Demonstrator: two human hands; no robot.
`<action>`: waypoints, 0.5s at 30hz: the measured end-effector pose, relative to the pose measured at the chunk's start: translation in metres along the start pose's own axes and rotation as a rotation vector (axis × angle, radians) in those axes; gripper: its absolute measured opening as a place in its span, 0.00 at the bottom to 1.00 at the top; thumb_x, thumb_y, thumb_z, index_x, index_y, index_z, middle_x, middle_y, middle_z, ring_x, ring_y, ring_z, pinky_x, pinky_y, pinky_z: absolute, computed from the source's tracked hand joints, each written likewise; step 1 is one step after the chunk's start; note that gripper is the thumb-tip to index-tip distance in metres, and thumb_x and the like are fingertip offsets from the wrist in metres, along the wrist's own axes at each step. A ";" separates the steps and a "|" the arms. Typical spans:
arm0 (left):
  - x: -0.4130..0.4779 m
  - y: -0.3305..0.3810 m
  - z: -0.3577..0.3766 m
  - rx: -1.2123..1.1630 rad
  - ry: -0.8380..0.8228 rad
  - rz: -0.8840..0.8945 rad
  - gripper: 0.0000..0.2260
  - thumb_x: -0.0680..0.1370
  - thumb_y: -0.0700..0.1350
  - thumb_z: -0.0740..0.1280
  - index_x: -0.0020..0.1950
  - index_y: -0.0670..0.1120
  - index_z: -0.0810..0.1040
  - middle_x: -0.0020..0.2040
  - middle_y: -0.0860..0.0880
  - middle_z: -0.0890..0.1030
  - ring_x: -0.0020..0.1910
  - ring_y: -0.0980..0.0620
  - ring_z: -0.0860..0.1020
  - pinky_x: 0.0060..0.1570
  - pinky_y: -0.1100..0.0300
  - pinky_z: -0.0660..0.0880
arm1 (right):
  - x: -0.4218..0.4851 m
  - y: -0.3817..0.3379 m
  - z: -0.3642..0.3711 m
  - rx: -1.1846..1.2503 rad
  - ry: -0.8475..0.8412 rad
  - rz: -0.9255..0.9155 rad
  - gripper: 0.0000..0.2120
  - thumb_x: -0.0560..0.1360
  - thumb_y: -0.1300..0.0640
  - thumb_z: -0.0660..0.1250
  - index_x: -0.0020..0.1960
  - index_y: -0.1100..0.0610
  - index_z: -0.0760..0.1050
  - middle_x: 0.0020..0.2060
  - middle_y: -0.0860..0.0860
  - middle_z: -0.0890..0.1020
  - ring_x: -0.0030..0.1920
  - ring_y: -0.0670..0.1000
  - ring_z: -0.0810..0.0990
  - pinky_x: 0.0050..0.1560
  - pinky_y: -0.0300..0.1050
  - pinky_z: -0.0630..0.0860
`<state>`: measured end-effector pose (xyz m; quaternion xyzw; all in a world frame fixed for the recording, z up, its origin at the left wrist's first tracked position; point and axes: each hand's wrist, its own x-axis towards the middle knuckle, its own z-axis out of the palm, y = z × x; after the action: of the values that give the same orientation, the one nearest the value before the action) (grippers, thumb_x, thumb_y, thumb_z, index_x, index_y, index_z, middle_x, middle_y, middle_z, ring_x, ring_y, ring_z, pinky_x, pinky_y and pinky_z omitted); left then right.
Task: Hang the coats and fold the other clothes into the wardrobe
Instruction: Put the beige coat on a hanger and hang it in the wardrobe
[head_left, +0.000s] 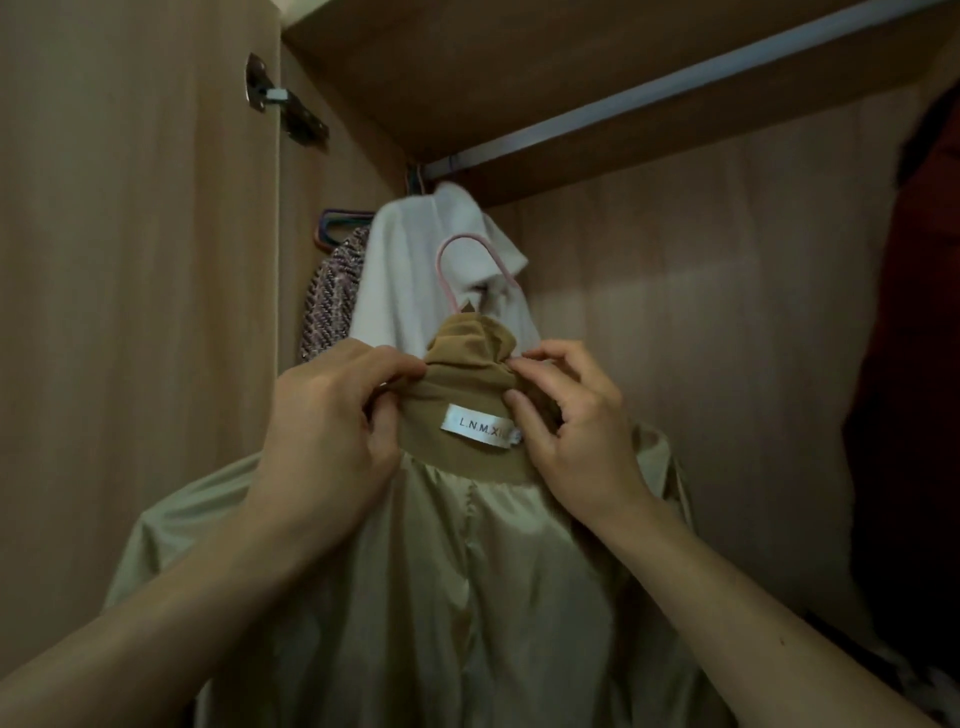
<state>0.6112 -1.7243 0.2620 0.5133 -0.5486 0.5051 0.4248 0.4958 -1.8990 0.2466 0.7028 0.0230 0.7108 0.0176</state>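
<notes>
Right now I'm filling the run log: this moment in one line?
left hand: pinches collar | right hand: pinches collar | coat: on hanger | hanger: off rail

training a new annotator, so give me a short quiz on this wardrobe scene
1. True or false: the hanger hook is already over the rail.
2. The left hand and the right hand both pinch: A the hook, B the collar, C the rail.
3. Fill in: the garment hanging right behind the hook is ___ in colour.

Key: 1 false, the hook sits below the rail; 2 B; 3 white.
</notes>
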 end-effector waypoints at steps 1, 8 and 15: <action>0.005 -0.002 0.005 0.016 0.008 0.007 0.16 0.68 0.27 0.69 0.50 0.43 0.85 0.43 0.48 0.82 0.40 0.52 0.80 0.43 0.60 0.75 | 0.002 0.006 0.001 0.001 -0.016 -0.007 0.13 0.74 0.66 0.70 0.58 0.62 0.81 0.52 0.54 0.78 0.51 0.47 0.77 0.56 0.29 0.70; 0.054 -0.005 0.055 0.177 -0.002 0.141 0.15 0.69 0.28 0.69 0.51 0.43 0.84 0.44 0.46 0.82 0.41 0.48 0.79 0.44 0.56 0.75 | 0.045 0.074 0.013 0.026 -0.013 0.005 0.11 0.75 0.63 0.68 0.56 0.58 0.80 0.49 0.51 0.79 0.50 0.49 0.77 0.52 0.45 0.76; 0.127 -0.005 0.107 0.450 -0.016 0.316 0.13 0.75 0.41 0.59 0.50 0.42 0.82 0.43 0.41 0.80 0.42 0.41 0.76 0.41 0.48 0.74 | 0.100 0.152 0.042 0.130 0.169 -0.020 0.08 0.74 0.64 0.67 0.51 0.56 0.75 0.45 0.49 0.79 0.46 0.49 0.76 0.46 0.39 0.70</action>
<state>0.6076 -1.8472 0.3736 0.5070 -0.4993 0.6701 0.2115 0.5379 -2.0443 0.3559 0.6398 0.0776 0.7642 -0.0231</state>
